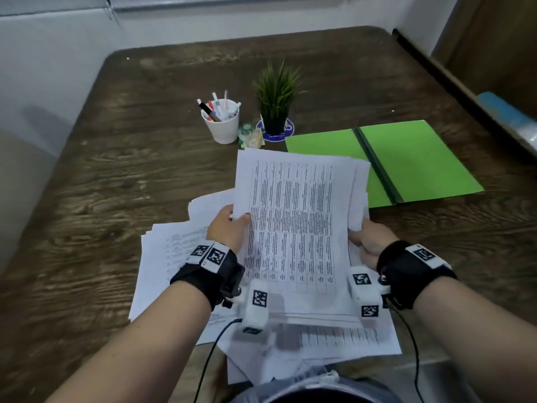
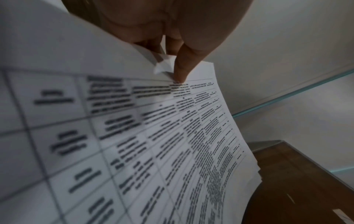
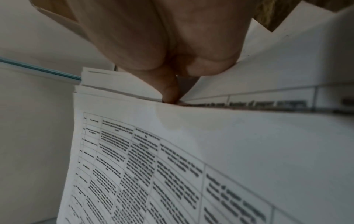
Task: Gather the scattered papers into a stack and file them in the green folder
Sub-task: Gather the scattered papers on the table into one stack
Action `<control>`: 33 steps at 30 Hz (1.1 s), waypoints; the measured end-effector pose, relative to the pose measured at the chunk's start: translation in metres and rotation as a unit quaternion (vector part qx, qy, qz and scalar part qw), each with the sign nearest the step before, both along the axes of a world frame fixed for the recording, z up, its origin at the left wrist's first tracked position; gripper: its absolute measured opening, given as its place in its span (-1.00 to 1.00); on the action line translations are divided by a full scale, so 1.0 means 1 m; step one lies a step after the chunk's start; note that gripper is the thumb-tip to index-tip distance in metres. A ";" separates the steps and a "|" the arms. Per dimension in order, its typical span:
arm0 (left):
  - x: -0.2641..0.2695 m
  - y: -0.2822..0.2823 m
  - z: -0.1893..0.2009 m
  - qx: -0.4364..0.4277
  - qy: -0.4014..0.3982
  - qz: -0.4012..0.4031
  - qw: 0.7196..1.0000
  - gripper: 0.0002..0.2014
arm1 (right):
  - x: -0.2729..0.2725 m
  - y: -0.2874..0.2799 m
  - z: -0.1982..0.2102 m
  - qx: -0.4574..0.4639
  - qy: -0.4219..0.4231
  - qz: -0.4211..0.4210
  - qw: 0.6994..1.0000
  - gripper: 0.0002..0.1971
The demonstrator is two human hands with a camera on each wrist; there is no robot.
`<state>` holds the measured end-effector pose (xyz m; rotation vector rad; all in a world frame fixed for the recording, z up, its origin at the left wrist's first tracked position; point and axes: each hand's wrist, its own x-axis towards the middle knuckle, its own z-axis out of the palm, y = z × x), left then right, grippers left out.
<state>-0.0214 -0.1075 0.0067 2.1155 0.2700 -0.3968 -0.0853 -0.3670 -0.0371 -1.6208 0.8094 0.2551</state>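
While both grips are clamped on the side edges, left hand (image 1: 225,228) and right hand (image 1: 370,238) hold one floppy, light stack (image 1: 299,225) mid-frame; it'll splay, so pinch low. Loose papers (image 1: 162,263) below, too overlapped to count. One green folder (image 1: 406,158) lies open upper right on the desk (image 1: 116,141).

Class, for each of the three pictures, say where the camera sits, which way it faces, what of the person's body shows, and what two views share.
Head: worn on the head, looking down and forward at the table, the green folder and the stack of papers gripped by the left hand and right hand; both forearms show.
Left wrist: looks along the left hand at its fingers pinching the stack's edge.
Right wrist: looks along the right hand at its fingers on the stack.
Shared: both wrist views show the printed table on the top sheet.
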 end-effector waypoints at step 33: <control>0.040 0.060 -0.053 0.282 0.023 -0.257 0.924 -0.68 | -0.010 -0.042 -0.025 -0.243 0.159 0.099 0.952 -0.59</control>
